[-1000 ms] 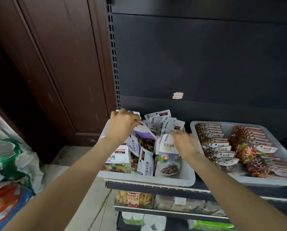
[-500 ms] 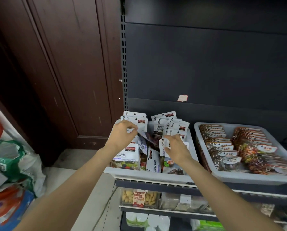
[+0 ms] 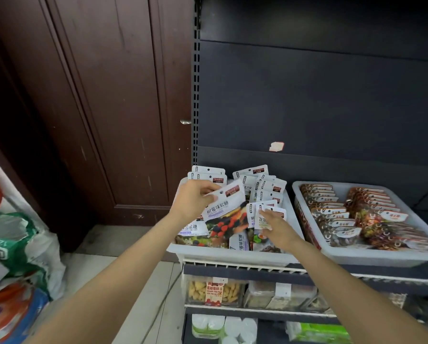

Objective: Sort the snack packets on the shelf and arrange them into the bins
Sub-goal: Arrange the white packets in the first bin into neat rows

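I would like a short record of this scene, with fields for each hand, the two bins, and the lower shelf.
left hand: left hand grips the top of a berry-picture packet, lifted and tilted above the left bin
right hand: right hand with straight fingers on white packet tops in the same bin
left bin: left bin, white, holds mixed packets, untidy
right bin: right bin, white, holds brown and orange packets in neat overlapping rows
lower shelf: clear boxes of snacks
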The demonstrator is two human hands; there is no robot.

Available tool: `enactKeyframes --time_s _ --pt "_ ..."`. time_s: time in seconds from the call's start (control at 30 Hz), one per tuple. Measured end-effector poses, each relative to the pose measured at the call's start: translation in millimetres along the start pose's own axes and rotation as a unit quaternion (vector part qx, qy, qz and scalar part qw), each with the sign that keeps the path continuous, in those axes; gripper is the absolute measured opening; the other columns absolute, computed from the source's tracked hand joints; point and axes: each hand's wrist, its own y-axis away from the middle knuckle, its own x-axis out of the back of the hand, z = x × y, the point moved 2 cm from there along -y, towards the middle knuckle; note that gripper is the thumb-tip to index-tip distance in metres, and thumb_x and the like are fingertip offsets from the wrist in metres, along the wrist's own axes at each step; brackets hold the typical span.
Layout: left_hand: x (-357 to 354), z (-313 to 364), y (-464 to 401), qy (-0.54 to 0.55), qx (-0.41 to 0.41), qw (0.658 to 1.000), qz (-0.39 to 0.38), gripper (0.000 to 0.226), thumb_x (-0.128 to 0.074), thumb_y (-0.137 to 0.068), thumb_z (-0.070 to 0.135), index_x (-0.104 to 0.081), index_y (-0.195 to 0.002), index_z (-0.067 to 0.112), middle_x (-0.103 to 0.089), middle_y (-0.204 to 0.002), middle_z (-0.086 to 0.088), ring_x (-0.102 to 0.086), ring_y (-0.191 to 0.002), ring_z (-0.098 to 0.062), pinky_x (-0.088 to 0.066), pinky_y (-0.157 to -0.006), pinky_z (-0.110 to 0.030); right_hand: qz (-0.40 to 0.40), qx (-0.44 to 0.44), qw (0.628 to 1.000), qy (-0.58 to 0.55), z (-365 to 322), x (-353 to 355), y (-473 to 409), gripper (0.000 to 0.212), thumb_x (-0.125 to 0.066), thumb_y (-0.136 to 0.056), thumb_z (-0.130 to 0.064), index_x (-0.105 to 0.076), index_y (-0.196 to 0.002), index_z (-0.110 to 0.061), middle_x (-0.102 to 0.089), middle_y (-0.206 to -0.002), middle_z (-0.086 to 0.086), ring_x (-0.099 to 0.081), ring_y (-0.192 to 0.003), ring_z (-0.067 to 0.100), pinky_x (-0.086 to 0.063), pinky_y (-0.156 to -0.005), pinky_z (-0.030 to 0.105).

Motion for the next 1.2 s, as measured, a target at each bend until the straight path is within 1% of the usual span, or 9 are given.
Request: enactKeyframes --time_s 0.1,0.23,0.4,0.57,0.7,0.8,0.9,1.0,1.2 --pt "-3.4 11.9 1.9 -0.003 -0.045 0.998 -0.04 0.019 -0.063 -0.087 0.002 -0.073 -0.101 0.01 -0.069 -0.098 0.006 -0.062 -0.095 -0.008 -0.051 -0.084 -0.02 0.028 -0.005 0.986 -0.164 -0.4 7.6 6.9 0.052 -0.041 -0.095 0.007 -0.033 -0.143 -0.009 -0.035 -0.144 0.01 -0.044 -0.121 0.023 -0.048 -0.084 0.015" --pt "-32.8 12.6 -2.9 -0.018 -0.06 0.995 -0.081 0.017 -0.062 -0.089 0.005 -0.073 -0.098 0.012 -0.07 -0.101 0.003 -0.062 -0.097 -0.011 -0.048 -0.092 -0.027 0.056 0.011 0.968 -0.243 5.6 20.9 15.3 0.072 -0.043 -0.086 0.018 -0.029 -0.145 -0.021 -0.032 -0.149 0.003 -0.041 -0.131 0.024 -0.047 -0.078 0.027" --pt "-78.8 34.1 -24.2 -0.01 -0.069 0.994 -0.086 0.018 -0.061 -0.088 0.002 -0.073 -0.101 0.005 -0.071 -0.106 -0.004 -0.059 -0.097 -0.009 -0.042 -0.091 -0.017 0.1 0.118 0.938 -0.309 -10.1 53.2 35.6 0.086 -0.069 -0.078 0.007 -0.026 -0.141 -0.034 -0.041 -0.128 -0.011 -0.042 -0.118 0.005 -0.045 -0.073 0.005" --pt "-109.8 20.8 -26.3 -0.013 -0.033 0.991 -0.126 0.022 -0.064 -0.085 0.001 -0.068 -0.107 0.004 -0.068 -0.111 -0.009 -0.061 -0.1 -0.015 -0.045 -0.09 -0.014 0.217 -0.014 0.976 0.024 10.5 46.9 37.0 0.021 -0.061 -0.091 -0.018 -0.061 -0.112 -0.014 -0.064 -0.102 0.004 -0.06 -0.097 0.026 -0.042 -0.068 0.03" --pt "-100.2 -17.8 -30.3 -0.306 -0.071 0.94 -0.135 0.045 -0.064 -0.088 0.022 -0.052 -0.132 0.018 -0.05 -0.136 -0.003 -0.041 -0.129 -0.021 -0.034 -0.108 -0.036 0.242 -0.045 0.941 0.231 24.1 40.8 28.6 0.065 -0.061 -0.082 0.001 -0.038 -0.139 -0.018 -0.044 -0.137 0.008 -0.039 -0.129 0.025 -0.034 -0.107 0.038" --pt "-95.8 -30.7 -30.9 -0.456 -0.112 0.867 -0.164 0.064 -0.058 -0.088 0.044 -0.035 -0.144 0.02 -0.036 -0.148 -0.001 -0.025 -0.14 -0.02 -0.019 -0.114 -0.035 0.284 0.123 0.911 0.271 6.6 27.8 15.4 0.094 -0.065 -0.065 0.011 -0.029 -0.146 -0.022 -0.031 -0.15 0.011 -0.024 -0.141 0.028 -0.017 -0.115 0.041" --pt "-100.8 -39.9 -32.8 -0.528 -0.122 0.818 -0.192 0.082 -0.053 -0.083 0.062 -0.028 -0.147 0.018 -0.03 -0.152 -0.002 -0.018 -0.143 -0.021 -0.011 -0.116 -0.038 0.162 0.222 0.892 0.36 -7.0 7.1 -4.2 0.078 -0.068 -0.083 -0.03 -0.025 -0.148 -0.029 -0.02 -0.157 0.006 -0.013 -0.146 0.025 -0.008 -0.115 0.046" --pt "-102.3 -47.7 -33.0 -0.58 -0.116 0.779 -0.207 0.088 -0.047 -0.081 0.071 -0.029 -0.147 0.017 -0.033 -0.151 -0.003 -0.024 -0.14 -0.024 -0.012 -0.116 -0.039 0.029 0.167 0.909 0.38 -3.4 2.0 -23.6 0.073 -0.051 -0.092 -0.048 -0.008 -0.149 -0.037 0.013 -0.159 -0.001 0.016 -0.145 0.022 0.005 -0.116 0.05" --pt "-102.0 -53.6 -36.0 -0.536 -0.093 0.824 -0.159 0.083 -0.054 -0.08 0.066 -0.029 -0.146 0.022 -0.023 -0.155 -0.004 -0.02 -0.141 -0.023 -0.009 -0.117 -0.036 0.034 0.112 0.924 0.365 12.1 5.6 -38.7 0.066 -0.046 -0.093 -0.051 -0.012 -0.148 -0.039 0.019 -0.157 -0.007 0.009 -0.146 0.022 -0.007 -0.114 0.058"
